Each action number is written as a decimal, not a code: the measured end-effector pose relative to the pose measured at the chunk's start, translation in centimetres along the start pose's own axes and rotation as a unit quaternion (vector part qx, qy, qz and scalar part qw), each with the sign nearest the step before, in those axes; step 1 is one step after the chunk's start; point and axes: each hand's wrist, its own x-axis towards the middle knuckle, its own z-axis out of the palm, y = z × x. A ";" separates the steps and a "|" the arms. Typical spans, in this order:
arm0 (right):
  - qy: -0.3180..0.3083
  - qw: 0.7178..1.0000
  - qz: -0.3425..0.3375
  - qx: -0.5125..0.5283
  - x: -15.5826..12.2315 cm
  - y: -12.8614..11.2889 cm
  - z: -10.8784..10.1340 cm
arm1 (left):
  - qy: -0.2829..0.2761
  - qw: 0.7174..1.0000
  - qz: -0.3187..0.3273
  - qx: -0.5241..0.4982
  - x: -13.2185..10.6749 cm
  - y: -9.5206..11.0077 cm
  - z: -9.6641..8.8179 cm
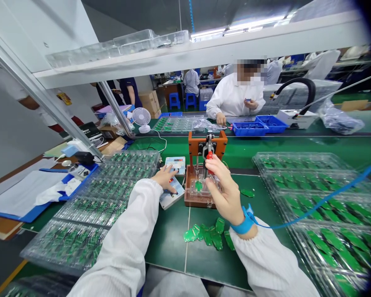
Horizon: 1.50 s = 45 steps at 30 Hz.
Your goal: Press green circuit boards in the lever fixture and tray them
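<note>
Left hand spread low, right hand raised, pinching

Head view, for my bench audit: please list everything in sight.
test fixture: 1, orange-brown frame with clear acrylic base, bench centre
red handle: 1, red, at the fixture's top
loose circuit boards: several, green, on the mat before the fixture
left tray stack: 1, clear plastic holding green boards, left of the fixture
right tray stack: 1, clear plastic holding green boards, right of the fixture
tester: 1, white with red digits, left of the fixture
parts bins: 2, blue, far bench
desk fan: 1, white, far left
co-worker: 1, white smock, across the bench
wrist strap: 1, blue with blue cord, on the right wrist
left hand: 1, beside the tester
right hand: 1, pinching the red handle
</note>
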 end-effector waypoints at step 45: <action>0.003 1.000 0.000 -0.014 -0.3 0.0 0.1 | -0.064 0.998 -0.013 0.016 1.0 -1.7 0.0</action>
